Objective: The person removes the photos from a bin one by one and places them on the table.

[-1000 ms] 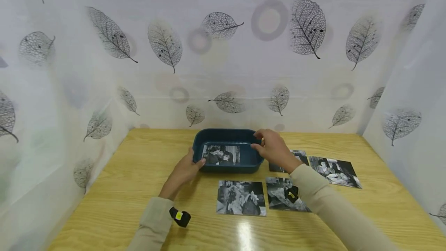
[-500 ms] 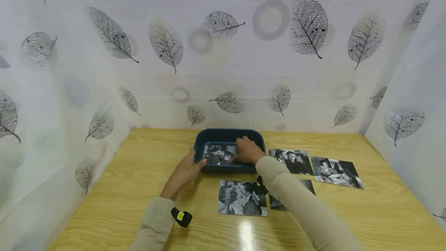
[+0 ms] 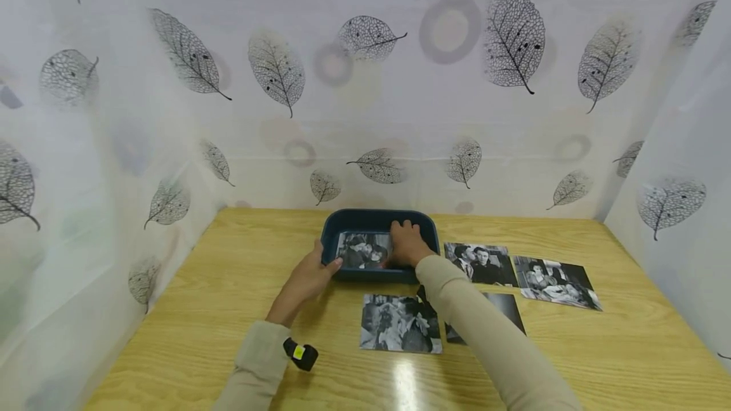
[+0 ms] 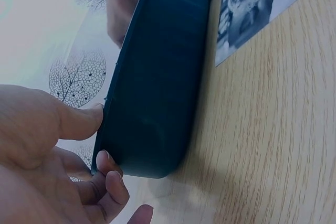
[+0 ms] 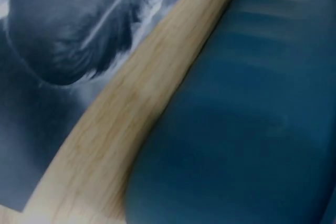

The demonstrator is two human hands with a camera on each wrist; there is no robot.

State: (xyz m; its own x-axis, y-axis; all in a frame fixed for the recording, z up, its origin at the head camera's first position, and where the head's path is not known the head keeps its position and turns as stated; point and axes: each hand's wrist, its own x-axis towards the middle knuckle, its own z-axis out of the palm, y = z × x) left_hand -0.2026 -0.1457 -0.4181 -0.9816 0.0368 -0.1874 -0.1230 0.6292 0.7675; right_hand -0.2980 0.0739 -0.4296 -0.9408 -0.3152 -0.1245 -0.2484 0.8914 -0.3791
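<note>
A deep, dark blue rectangular tray [image 3: 379, 215] stands at the back middle of the table, a black-and-white photo [image 3: 360, 251] lying inside toward its left. At the tray's left end my left hand [image 3: 308, 276] grips the rim, thumb on top and fingers around the outside; the left wrist view shows this hand [image 4: 58, 156] close up against the wall. Reaching over the front wall, my right hand [image 3: 408, 245] is inside the tray with fingers bent down and thumb over the photo's right edge, pinching it. That edge is hidden. The right wrist view shows only the tray wall [image 5: 236, 119] and table.
Several more black-and-white photos lie on the wooden table [image 3: 200, 309]: one in front of the tray [image 3: 400, 323], one partly under the right forearm [image 3: 505, 309], two to the right [image 3: 485, 264]. A leaf-patterned curtain [image 3: 377, 106] encloses the back and sides.
My right hand has moved left and down from the tray's right rim onto the photo's right edge inside. The photo sits slightly higher in view. My left hand keeps its hold.
</note>
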